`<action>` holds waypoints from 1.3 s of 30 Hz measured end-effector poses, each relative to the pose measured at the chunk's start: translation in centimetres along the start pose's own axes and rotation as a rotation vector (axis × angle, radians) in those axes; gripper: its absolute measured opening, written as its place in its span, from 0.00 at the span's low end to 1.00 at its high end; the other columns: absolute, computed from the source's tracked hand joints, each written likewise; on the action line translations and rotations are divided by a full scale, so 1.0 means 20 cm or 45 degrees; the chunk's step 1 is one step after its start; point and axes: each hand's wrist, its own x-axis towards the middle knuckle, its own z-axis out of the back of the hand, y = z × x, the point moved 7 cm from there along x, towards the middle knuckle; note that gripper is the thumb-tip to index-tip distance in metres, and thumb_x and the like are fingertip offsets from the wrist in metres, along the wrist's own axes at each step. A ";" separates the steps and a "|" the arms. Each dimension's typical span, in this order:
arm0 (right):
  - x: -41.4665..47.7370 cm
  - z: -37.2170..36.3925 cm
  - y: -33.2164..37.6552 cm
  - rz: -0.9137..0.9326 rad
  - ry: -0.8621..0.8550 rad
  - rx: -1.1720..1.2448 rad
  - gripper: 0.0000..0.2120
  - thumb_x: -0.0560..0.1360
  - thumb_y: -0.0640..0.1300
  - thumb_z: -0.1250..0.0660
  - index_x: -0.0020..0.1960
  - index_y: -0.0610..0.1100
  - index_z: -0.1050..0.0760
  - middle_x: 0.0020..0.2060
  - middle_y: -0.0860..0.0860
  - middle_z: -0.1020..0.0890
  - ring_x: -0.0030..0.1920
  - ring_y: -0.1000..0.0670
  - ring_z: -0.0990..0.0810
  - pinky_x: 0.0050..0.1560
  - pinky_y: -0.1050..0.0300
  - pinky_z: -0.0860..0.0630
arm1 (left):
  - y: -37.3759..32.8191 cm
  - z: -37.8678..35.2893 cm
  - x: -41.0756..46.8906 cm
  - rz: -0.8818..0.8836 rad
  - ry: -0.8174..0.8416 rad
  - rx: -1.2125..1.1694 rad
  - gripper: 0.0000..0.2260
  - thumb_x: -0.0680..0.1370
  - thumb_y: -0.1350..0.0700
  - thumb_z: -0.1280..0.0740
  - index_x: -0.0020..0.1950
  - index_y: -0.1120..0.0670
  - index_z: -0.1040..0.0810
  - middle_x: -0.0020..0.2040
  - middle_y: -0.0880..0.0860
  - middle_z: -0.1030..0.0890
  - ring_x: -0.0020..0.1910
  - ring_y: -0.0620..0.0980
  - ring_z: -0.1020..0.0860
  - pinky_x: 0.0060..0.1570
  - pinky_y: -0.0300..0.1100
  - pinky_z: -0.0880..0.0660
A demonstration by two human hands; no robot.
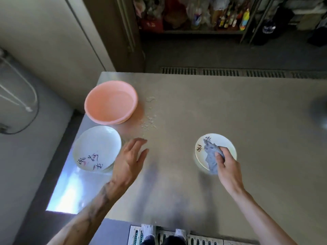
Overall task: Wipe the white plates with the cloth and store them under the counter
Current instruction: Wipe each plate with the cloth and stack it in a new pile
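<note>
A single white plate [223,141] with dark brush writing lies on the steel counter [212,106] at the right. My right hand [228,165] grips a grey-blue cloth [209,156] that rests on this plate. A stack of white plates [97,147] with the same writing sits at the counter's left edge. My left hand [131,160] hovers open just right of that stack, fingers spread, holding nothing.
A pink plastic basin [111,101] holding water stands behind the stack. Water drops [149,121] lie on the counter beside it. A dark round object [320,110] blurs at the right edge. Shelves of bottles stand beyond a floor drain grate [230,72].
</note>
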 end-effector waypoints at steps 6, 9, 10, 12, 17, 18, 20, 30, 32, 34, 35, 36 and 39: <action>-0.15 -0.32 0.23 0.086 0.170 0.053 0.08 0.85 0.42 0.40 0.59 0.50 0.24 0.43 0.60 0.17 0.47 0.61 0.21 0.44 0.70 0.29 | 0.72 0.55 -0.13 0.521 -0.061 0.453 0.20 0.75 0.57 0.23 0.64 0.59 0.23 0.61 0.60 0.23 0.54 0.65 0.25 0.49 0.58 0.25; -0.23 -0.40 0.30 0.134 0.195 0.045 0.09 0.85 0.40 0.40 0.56 0.53 0.24 0.46 0.66 0.18 0.49 0.62 0.21 0.46 0.72 0.29 | 0.97 0.54 -0.12 0.657 0.160 0.403 0.24 0.72 0.53 0.21 0.63 0.58 0.25 0.60 0.61 0.23 0.54 0.64 0.24 0.47 0.58 0.22; -0.25 -0.42 0.31 0.141 0.198 0.042 0.10 0.85 0.40 0.40 0.56 0.53 0.24 0.47 0.67 0.19 0.49 0.62 0.21 0.46 0.73 0.29 | 1.00 0.53 -0.11 0.649 0.197 0.357 0.23 0.72 0.54 0.21 0.62 0.58 0.26 0.58 0.60 0.23 0.53 0.63 0.23 0.45 0.58 0.21; -0.30 -0.44 0.33 0.141 0.201 0.028 0.10 0.85 0.39 0.40 0.57 0.52 0.24 0.47 0.69 0.19 0.49 0.63 0.20 0.45 0.73 0.30 | 1.02 0.51 -0.09 0.628 0.217 0.294 0.21 0.71 0.56 0.20 0.58 0.58 0.24 0.55 0.59 0.23 0.49 0.62 0.21 0.44 0.56 0.20; -0.38 -0.45 0.34 0.118 0.187 0.006 0.11 0.85 0.39 0.40 0.55 0.53 0.24 0.45 0.70 0.19 0.48 0.63 0.20 0.44 0.73 0.29 | 1.07 0.52 -0.05 0.768 0.286 0.156 0.18 0.69 0.59 0.19 0.54 0.57 0.21 0.55 0.58 0.27 0.46 0.58 0.24 0.49 0.51 0.22; -0.39 -0.45 0.34 0.107 0.177 0.001 0.12 0.85 0.39 0.40 0.55 0.54 0.24 0.45 0.70 0.19 0.47 0.64 0.20 0.44 0.73 0.29 | 1.09 0.51 -0.04 0.788 0.312 0.133 0.17 0.69 0.59 0.19 0.54 0.57 0.21 0.55 0.58 0.27 0.47 0.58 0.24 0.50 0.50 0.22; -0.42 -0.44 0.34 0.083 0.164 -0.006 0.13 0.85 0.39 0.40 0.55 0.57 0.25 0.46 0.70 0.19 0.47 0.64 0.20 0.43 0.73 0.29 | 1.11 0.51 -0.04 0.820 0.341 0.095 0.16 0.69 0.60 0.19 0.53 0.56 0.20 0.56 0.58 0.28 0.48 0.58 0.24 0.50 0.50 0.22; -0.44 -0.45 0.34 0.071 0.155 -0.001 0.11 0.85 0.41 0.40 0.56 0.57 0.25 0.43 0.64 0.17 0.47 0.62 0.20 0.42 0.73 0.29 | 1.17 0.56 -0.14 1.018 0.248 -0.055 0.08 0.74 0.64 0.27 0.45 0.51 0.19 0.50 0.55 0.21 0.47 0.56 0.22 0.35 0.42 0.28; -0.43 -0.44 0.34 0.082 0.153 0.010 0.10 0.85 0.41 0.39 0.56 0.56 0.25 0.43 0.62 0.17 0.46 0.63 0.21 0.42 0.74 0.30 | 1.17 0.57 -0.16 1.014 0.238 -0.050 0.07 0.74 0.63 0.28 0.46 0.51 0.19 0.49 0.55 0.21 0.45 0.56 0.22 0.34 0.41 0.29; -0.42 -0.44 0.34 0.102 0.154 0.015 0.10 0.85 0.41 0.39 0.56 0.55 0.25 0.43 0.60 0.17 0.46 0.62 0.21 0.43 0.72 0.29 | 1.16 0.58 -0.16 1.019 0.208 -0.064 0.07 0.75 0.64 0.29 0.47 0.52 0.18 0.50 0.56 0.21 0.46 0.56 0.22 0.35 0.42 0.29; -0.41 -0.44 0.34 0.112 0.154 0.016 0.09 0.85 0.41 0.40 0.55 0.54 0.25 0.42 0.59 0.17 0.45 0.60 0.21 0.43 0.71 0.29 | 1.15 0.58 -0.16 1.028 0.188 -0.085 0.07 0.75 0.64 0.29 0.47 0.53 0.18 0.50 0.56 0.21 0.47 0.57 0.22 0.36 0.43 0.28; -0.41 -0.44 0.34 0.121 0.158 0.017 0.09 0.85 0.41 0.40 0.55 0.54 0.24 0.41 0.58 0.18 0.45 0.58 0.21 0.43 0.70 0.29 | 1.14 0.58 -0.16 1.039 0.172 -0.106 0.07 0.75 0.65 0.30 0.47 0.53 0.18 0.51 0.57 0.21 0.48 0.57 0.22 0.37 0.43 0.28; -0.40 -0.43 0.34 0.138 0.170 0.036 0.09 0.85 0.42 0.40 0.55 0.53 0.24 0.43 0.57 0.18 0.46 0.58 0.22 0.44 0.71 0.30 | 1.11 0.59 -0.16 1.052 0.154 -0.209 0.10 0.74 0.68 0.31 0.47 0.54 0.17 0.53 0.60 0.20 0.50 0.60 0.21 0.37 0.41 0.27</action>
